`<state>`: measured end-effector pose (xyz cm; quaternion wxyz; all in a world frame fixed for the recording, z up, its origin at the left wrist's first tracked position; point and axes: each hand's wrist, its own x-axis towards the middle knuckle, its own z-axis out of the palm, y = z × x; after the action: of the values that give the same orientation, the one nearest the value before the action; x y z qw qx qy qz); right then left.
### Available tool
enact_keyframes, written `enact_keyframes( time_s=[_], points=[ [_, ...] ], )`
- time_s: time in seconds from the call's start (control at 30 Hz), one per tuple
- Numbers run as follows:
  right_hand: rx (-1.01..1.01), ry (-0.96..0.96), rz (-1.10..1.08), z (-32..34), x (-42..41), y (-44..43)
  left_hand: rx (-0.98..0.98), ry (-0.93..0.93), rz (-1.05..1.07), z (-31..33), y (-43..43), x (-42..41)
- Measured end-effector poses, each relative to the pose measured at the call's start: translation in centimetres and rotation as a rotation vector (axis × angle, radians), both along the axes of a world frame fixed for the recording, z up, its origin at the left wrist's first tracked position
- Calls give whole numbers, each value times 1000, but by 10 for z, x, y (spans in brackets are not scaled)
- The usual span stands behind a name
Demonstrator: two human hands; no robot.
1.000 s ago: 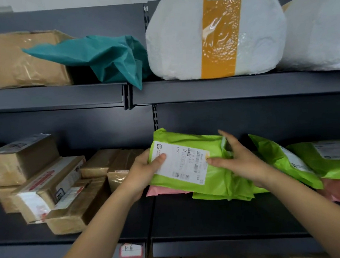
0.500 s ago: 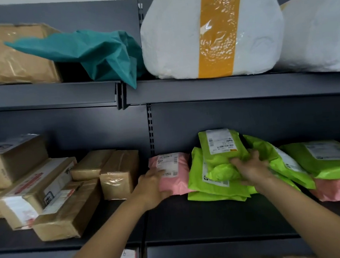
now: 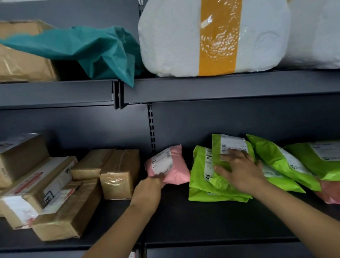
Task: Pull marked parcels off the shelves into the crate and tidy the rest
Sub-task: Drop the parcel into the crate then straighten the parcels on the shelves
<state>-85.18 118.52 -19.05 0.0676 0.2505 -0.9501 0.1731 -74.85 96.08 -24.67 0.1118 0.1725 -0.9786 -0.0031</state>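
While the pink parcel [image 3: 173, 167] lies on the lower shelf [image 3: 182, 217] between the brown boxes [image 3: 119, 173] and the green parcels [image 3: 201, 167], we pinch its near left corner with our left hand [image 3: 148, 191] and press our right hand [image 3: 239, 171], fingers spread flat and grasping nothing, onto the green heap.

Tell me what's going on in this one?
A person is sorting parcels on the middle shelf of a dark metal rack. The left hand grips the lower corner of a small pink mailer, while the right hand rests with spread fingers on the top green mailer of a small stack. Brown boxes sit to the left; a teal bag and a white bundle are on the shelf above. No crate is in view.
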Motion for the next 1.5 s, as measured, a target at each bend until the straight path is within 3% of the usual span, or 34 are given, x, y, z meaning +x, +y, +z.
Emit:
enact_keyframes(
  time_s=[0.37, 0.67, 0.8, 1.0, 1.13, 1.23, 1.27, 1.37, 1.43, 1.5],
  points=[
    [6, 30, 14, 8, 3, -1, 13, 26, -89, -3, 12, 33],
    [-117, 194, 321, 25, 55, -62, -123, 210, 64, 42, 7, 113],
    [-126, 112, 468, 22, 86, -102, -148, 221, 116, 52, -26, 150],
    [-99, 13, 485, 9, 117, -159, -99, 296, 174, 55, -81, 199],
    [12, -2, 373, -3, 131, -190, -57, 240, 63, 51, -107, 205],
    [43, 349, 26, 3, 129, -180, -56, 241, -40, 38, -118, 203],
    [-5, 379, -154, 5, 122, -164, -42, 263, -65, 33, -121, 202],
    [-75, 132, -579, -9, 90, -90, -51, 296, -125, 27, -125, 197],
    [-84, -80, -667, -32, 73, -48, -64, 294, -158, 27, -124, 189],
    [-24, -159, -662, -50, 68, -26, -94, 292, -166, 28, -120, 180]
  ],
)
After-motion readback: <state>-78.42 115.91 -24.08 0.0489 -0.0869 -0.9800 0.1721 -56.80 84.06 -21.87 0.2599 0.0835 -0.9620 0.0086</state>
